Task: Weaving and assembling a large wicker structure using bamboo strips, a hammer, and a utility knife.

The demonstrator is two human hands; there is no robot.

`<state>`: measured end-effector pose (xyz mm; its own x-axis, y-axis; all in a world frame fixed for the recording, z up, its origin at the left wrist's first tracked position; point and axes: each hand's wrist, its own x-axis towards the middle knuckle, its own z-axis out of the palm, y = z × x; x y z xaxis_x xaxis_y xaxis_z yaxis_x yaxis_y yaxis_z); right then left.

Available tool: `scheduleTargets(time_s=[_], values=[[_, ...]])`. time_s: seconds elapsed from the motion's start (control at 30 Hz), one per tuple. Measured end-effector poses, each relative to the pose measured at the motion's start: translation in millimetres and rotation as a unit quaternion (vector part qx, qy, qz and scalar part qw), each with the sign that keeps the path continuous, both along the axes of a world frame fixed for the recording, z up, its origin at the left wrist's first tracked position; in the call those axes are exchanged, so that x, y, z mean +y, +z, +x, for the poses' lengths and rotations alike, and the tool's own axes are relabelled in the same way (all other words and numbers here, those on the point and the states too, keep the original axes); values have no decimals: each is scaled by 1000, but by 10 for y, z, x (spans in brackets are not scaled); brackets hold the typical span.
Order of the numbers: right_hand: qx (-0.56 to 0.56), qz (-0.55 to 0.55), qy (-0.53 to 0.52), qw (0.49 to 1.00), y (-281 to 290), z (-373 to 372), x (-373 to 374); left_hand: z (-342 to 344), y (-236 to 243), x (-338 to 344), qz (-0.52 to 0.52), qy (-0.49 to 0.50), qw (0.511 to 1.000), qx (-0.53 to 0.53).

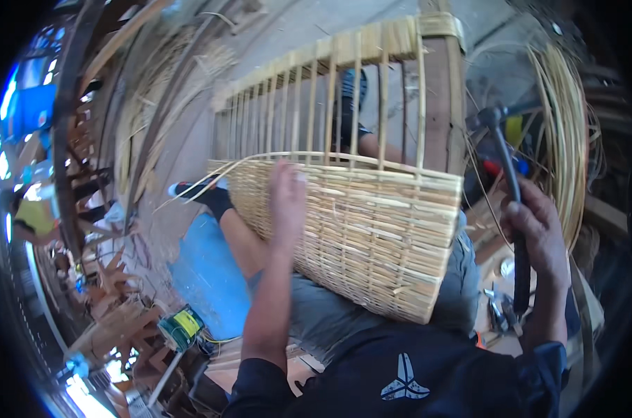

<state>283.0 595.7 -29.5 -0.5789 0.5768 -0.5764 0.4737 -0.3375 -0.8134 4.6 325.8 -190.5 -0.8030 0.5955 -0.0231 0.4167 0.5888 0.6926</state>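
A partly woven wicker panel (pixel 358 230) lies tilted across my lap, dense weave at the near side and bare upright canes (pixel 298 111) at the far side. My left hand (pixel 288 202) is closed at the top edge of the weave; its fingers are somewhat blurred. Loose strand ends (pixel 190 188) stick out to the left of it. My right hand (pixel 535 226) is wrapped round the dark handle of a hammer (pixel 509 167). The hammer is raised to the right of the panel, head up, apart from the weave.
Bundled long canes (pixel 563 139) stand at the right. Hand tools (pixel 497 310) lie by my right leg. A wooden board (pixel 445 104) runs along the panel's right side. At the left are a blue sheet (pixel 211 272), a green spool-like object (pixel 181 327) and wood scraps.
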Motion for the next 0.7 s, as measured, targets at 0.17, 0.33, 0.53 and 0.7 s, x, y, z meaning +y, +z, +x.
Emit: scheduleTargets(time_s=[0.17, 0.33, 0.53, 0.7], values=[[-154, 87, 63, 982, -346, 726, -202, -576, -546, -1037, -131, 32, 991, 4], [-297, 20, 58, 953, -841, 2222, -1108, -594, -488, -698, -141, -17, 989, 36], [-405, 135, 88, 900, -1018, 2824, -1749, -378, -351, -436, -113, 12, 993, 3], [-370, 158, 132, 906, -1003, 2818, -1709, 271, 320, 267, -55, -90, 994, -8]])
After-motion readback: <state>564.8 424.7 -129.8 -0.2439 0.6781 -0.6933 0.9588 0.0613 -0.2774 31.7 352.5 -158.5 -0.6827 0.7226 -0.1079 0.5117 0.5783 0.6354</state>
